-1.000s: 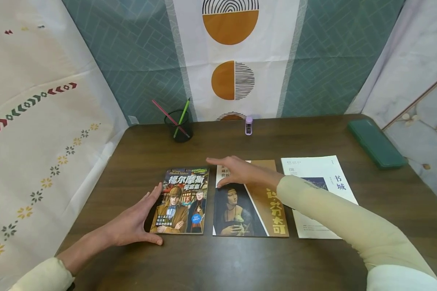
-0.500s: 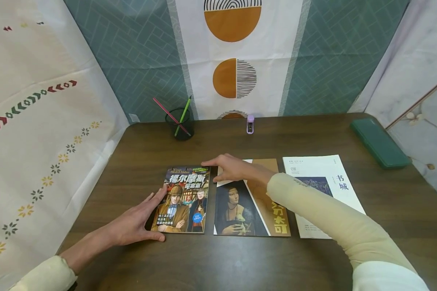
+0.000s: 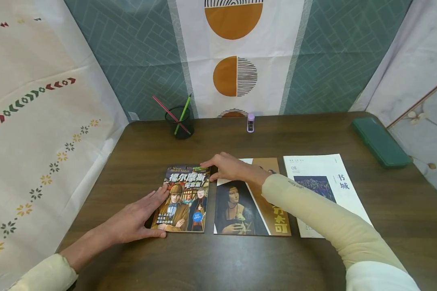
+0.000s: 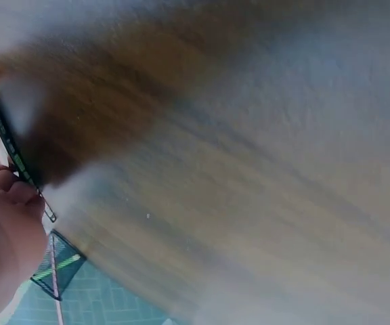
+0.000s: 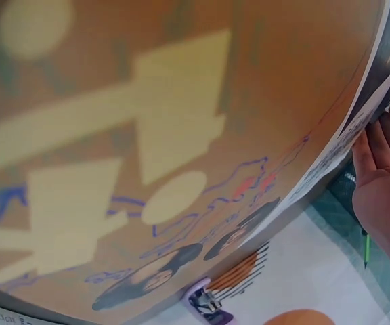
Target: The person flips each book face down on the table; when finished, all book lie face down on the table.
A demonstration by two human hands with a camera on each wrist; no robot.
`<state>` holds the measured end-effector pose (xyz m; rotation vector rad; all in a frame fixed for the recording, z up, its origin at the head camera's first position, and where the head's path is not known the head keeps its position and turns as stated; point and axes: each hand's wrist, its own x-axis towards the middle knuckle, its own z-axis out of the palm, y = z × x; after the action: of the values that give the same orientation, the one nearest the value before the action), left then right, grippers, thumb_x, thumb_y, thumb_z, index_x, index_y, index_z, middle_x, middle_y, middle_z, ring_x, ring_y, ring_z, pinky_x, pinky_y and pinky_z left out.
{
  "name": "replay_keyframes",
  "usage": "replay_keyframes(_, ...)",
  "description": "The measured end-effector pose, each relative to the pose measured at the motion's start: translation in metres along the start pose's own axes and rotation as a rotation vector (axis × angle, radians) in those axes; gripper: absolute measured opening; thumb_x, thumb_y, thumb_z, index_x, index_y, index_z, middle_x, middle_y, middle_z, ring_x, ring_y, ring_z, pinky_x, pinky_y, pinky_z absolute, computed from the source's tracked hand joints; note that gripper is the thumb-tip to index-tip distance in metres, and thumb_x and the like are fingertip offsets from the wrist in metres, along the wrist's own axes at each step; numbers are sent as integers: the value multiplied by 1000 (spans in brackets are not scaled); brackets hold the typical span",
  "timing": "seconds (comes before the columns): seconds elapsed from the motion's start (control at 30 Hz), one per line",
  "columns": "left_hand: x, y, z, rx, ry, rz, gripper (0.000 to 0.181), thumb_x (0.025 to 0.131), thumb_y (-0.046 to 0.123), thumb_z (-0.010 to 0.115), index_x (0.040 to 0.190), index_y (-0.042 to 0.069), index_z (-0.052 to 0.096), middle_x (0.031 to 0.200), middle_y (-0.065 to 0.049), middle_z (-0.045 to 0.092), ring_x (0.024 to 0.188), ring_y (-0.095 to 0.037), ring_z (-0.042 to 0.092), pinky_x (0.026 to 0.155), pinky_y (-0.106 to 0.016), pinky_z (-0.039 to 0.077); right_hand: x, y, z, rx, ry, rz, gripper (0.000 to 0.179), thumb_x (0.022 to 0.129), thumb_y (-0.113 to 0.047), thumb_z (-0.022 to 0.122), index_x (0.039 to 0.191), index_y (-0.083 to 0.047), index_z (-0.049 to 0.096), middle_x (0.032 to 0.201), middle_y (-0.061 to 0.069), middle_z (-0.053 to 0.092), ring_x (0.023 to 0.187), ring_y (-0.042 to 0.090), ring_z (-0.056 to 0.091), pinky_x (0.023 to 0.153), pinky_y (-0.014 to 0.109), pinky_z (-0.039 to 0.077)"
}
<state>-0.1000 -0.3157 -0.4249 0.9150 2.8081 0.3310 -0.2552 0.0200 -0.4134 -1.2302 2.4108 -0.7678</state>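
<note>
On the table lies a comic-style book (image 3: 180, 206) with a man in a checked hat on its cover. My left hand (image 3: 132, 220) rests at its left side, fingers along the edge and thumb by the lower left corner. The left wrist view shows the fingers of that hand (image 4: 19, 193) against the book's dark spine (image 4: 9, 139). My right hand (image 3: 227, 166) reaches across a brown book (image 3: 236, 210) bearing a painted woman. Its index finger is at the comic-style book's upper right corner, thumb at the right edge. In the right wrist view, the right hand's fingers (image 5: 379, 145) bend loosely.
To the right lies a white book (image 3: 315, 171), partly under the right sleeve. Behind stand a black mesh pen cup (image 3: 183, 128) with two pencils and a small purple-capped bottle (image 3: 251, 123). A green case (image 3: 381, 141) lies at the back right of the wooden table (image 3: 218, 262).
My right hand has moved left over the brown book to the comic-style book's upper right corner. My left hand has shifted slightly right, its fingers now nearer that book's left edge.
</note>
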Motion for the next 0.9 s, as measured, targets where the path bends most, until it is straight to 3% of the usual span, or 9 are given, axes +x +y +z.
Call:
replay_keyframes(0.2, 5, -3, -6, 287, 84, 220, 107, 92, 80, 61, 161, 0, 42, 166, -23, 39, 141, -38, 54, 103, -51, 55, 0, 1, 1, 0, 16, -1, 53, 96, -15, 81, 145, -8, 65, 153, 8, 57, 40, 9, 29, 52, 22, 32)
replay_keyframes(0.3, 8, -4, -8, 370, 130, 319, 101, 94, 77, 61, 153, -5, 52, 157, -26, 50, 133, -37, 62, 99, -48, 57, 0, 1, 1, 0, 14, 0, 53, 96, -15, 81, 145, -8, 65, 153, 8, 57, 40, 9, 31, 53, 22, 33)
replay_keyframes(0.43, 13, -5, -9, 418, 184, 405, 93, 96, 72, 63, 144, -7, 61, 146, -28, 60, 123, -35, 69, 93, -45, 60, 1, 2, 1, 3, 9, 0, 54, 95, -14, 81, 146, -9, 64, 153, 7, 56, 40, 9, 34, 53, 22, 33)
replay_keyframes(0.6, 16, -6, -11, 429, 205, 446, 85, 98, 67, 61, 139, -8, 65, 139, -27, 65, 117, -34, 72, 89, -44, 62, 1, 5, 1, 2, -9, 5, 59, 94, -16, 83, 149, -11, 61, 156, 5, 54, 41, 9, 39, 54, 22, 36)
replay_keyframes(0.9, 15, -7, -23, 403, 223, 446, 79, 105, 64, 50, 139, -5, 66, 136, -22, 69, 113, -32, 74, 84, -45, 63, 0, 4, 1, -38, -38, 1, 67, 92, -19, 86, 152, -11, 58, 159, 5, 50, 42, 9, 43, 60, 21, 43)
